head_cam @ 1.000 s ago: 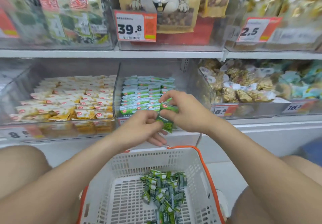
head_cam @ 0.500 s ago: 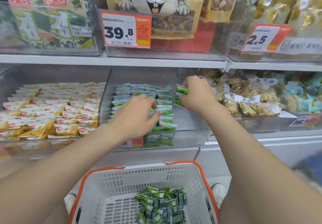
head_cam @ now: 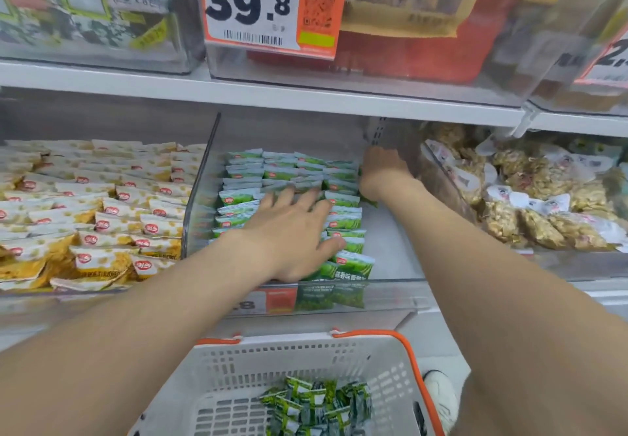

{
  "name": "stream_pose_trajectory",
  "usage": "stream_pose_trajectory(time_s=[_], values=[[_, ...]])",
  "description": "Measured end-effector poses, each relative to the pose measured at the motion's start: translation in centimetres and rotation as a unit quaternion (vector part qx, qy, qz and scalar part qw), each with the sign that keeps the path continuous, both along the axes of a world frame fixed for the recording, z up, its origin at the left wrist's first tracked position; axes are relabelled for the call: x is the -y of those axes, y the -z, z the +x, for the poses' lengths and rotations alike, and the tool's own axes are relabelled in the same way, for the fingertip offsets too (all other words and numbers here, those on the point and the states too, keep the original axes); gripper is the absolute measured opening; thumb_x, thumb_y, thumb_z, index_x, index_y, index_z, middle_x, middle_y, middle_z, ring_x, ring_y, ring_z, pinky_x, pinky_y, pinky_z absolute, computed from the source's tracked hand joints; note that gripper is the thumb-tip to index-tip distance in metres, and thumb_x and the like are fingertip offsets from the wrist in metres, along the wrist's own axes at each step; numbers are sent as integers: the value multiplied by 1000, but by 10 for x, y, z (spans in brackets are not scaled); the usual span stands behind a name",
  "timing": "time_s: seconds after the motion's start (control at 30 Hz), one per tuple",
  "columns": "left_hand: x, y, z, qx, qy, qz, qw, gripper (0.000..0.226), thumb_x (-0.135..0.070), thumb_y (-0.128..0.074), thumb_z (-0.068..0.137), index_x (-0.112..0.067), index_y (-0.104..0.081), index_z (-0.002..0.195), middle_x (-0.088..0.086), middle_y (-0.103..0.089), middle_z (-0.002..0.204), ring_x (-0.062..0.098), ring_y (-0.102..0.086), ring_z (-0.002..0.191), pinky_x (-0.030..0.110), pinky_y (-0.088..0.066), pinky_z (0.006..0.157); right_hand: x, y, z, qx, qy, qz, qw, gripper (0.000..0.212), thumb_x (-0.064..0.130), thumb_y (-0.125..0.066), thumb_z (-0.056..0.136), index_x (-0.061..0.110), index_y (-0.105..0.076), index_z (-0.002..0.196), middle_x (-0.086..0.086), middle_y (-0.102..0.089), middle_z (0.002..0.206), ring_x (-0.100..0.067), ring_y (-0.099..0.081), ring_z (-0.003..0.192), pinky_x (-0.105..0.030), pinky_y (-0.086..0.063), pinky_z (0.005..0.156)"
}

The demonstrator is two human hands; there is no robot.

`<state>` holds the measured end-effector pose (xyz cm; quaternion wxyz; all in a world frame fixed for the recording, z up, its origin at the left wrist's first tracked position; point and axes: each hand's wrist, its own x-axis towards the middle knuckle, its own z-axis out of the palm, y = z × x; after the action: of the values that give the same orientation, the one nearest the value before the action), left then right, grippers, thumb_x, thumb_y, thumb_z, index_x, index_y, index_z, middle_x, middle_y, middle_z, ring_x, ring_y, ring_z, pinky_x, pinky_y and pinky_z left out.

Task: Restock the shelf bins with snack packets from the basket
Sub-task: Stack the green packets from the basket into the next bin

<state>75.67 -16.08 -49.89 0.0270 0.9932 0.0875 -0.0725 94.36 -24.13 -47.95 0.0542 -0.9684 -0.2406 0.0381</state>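
Bright, diffuse light is falling from above, casting only soft shadows. Wide-angle distortion is bowing the shelf (head_cam: 306, 94). Upper corners are blurring, and the clear bins (head_cam: 339, 296) are glaring faintly.

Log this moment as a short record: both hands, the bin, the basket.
left hand: flat, fingers spread, pressing on the green packets
right hand: at the bin's back right corner; fingers hidden, grip unclear
middle bin: green packets in rows, right strip bare
basket: below the shelf, loose green packets inside

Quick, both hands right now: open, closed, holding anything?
Left hand: open, flat on the stocked packets.
Right hand: holding a packet at the back of the bin.
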Motion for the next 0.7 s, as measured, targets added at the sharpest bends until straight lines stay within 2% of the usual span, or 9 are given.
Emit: stream_pose_trajectory(time_s=[0.1, 0.27, 0.4, 0.47, 0.57, 0.63, 0.7], values=[[-2, 2, -1, -13, 3, -2, 1000, 78, -71, -20, 102, -26, -9, 165, 5, -6, 173, 36, -1, 158, 55, -13, 126, -4, 8, 9, 17, 5, 2, 1000, 34, -4, -56, 91, -2, -58, 125, -21, -61, 124, -38, -63, 111, -34, -48, 73], [0, 0, -4, -23, 4, 3, 1000, 75, -69, -21, 103, -25, -11, 164, 8, -10, 172, 34, 1, 159, 54, -12, 126, -7, 16, 16, 92, 14, 58, 994, 36, -6, -62, 88, -3, -58, 123, -21, -63, 123, -39, -63, 115, -40, -54, 84], [0, -1, -5, -16, 6, 0, 1000, 74, -69, -21, 103, -26, -15, 163, 9, -13, 171, 34, -2, 158, 54, -14, 126, -6, 20, 15, 158, 42, 36, 986, 40, -7, -61, 90, -3, -56, 130, -18, -61, 126, -35, -65, 114, -38, -53, 77], [1, -2, -6, -3, 6, 4, 1000, 72, -69, -23, 103, -26, -22, 161, 10, -19, 168, 35, -8, 157, 53, -18, 125, -8, 21, 14, 143, 43, 31, 988, 39, -8, -59, 91, -4, -55, 130, -18, -60, 128, -35, -64, 117, -36, -47, 72], [2, -6, -8, 2, 4, 12, 1000, 67, -68, -27, 103, -25, -34, 154, 11, -27, 164, 38, -18, 153, 53, -25, 122, -11, 23, 14, 58, 35, 15, 998, 36, -8, -59, 92, -4, -54, 128, -20, -58, 130, -35, -58, 123, -35, -48, 79], [2, -8, -9, 13, 2, 20, 1000, 61, -65, -32, 104, -24, -42, 149, 10, -35, 159, 37, -28, 148, 51, -33, 117, -11, 23, 12, 22, 11, -12, 1000, 34, -4, -57, 93, -4, -55, 127, -18, -59, 128, -33, -60, 119, -32, -46, 75], [0, -10, -11, 56, 3, 28, 998, 49, -56, -39, 106, -23, -50, 141, 7, -50, 145, 33, -44, 136, 48, -42, 107, -5, 20, 8, 3, -30, -35, 999, 32, 0, -52, 94, -2, -58, 125, -16, -60, 129, -30, -62, 110, -31, -40, 72]])
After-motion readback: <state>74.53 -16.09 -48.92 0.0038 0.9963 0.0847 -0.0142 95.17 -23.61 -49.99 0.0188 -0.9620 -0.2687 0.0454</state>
